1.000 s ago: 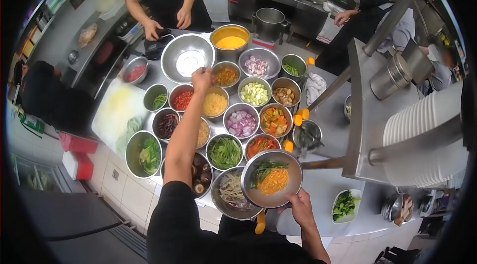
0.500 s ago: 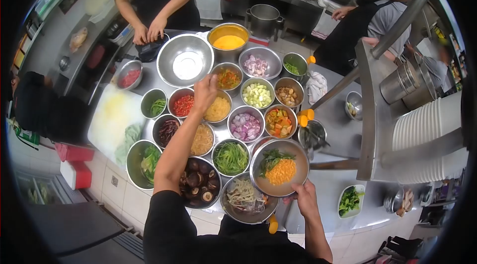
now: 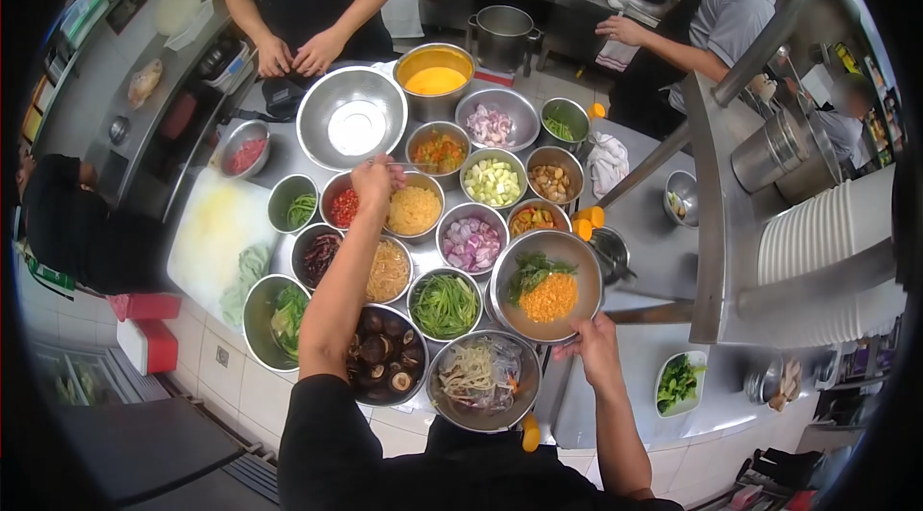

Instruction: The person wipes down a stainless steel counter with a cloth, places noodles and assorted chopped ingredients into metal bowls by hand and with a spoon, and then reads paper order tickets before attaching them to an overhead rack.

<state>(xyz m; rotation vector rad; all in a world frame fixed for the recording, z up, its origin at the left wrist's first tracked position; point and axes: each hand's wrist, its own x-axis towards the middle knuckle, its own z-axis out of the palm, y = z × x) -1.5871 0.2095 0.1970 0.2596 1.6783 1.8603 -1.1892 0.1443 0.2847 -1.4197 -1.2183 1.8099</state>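
Note:
My right hand [image 3: 594, 349] grips the lower right rim of a metal bowl [image 3: 508, 317], thumb at the edge. Inside it lie green leaves [image 3: 538, 273] and chopped orange pieces [image 3: 549, 298]. My left hand [image 3: 377, 180] reaches across the table, fingers closed in a pinch above the chopped red chili [image 3: 344, 209] and the pale yellow minced food [image 3: 414, 210]. What it pinches, if anything, is too small to make out. Just past its fingertips stands a container of mixed chopped peppers [image 3: 439, 153]. My left forearm partly covers the dried red chilies [image 3: 318, 256] and dark mushrooms [image 3: 387, 353].
Around my hands stand containers of purple onion [image 3: 471, 243], green stalks [image 3: 444, 307] and shredded food [image 3: 481, 380]. A large steel bowl [image 3: 317, 117] sits farther back. A cutting board [image 3: 207, 232] lies left; a metal shelf post [image 3: 654, 160] rises right. Co-workers stand across the table.
The bowl in my right hand has shifted slightly right and up, uncovering more of the shredded food. My left hand has moved a little left and down. The co-worker at upper right has turned.

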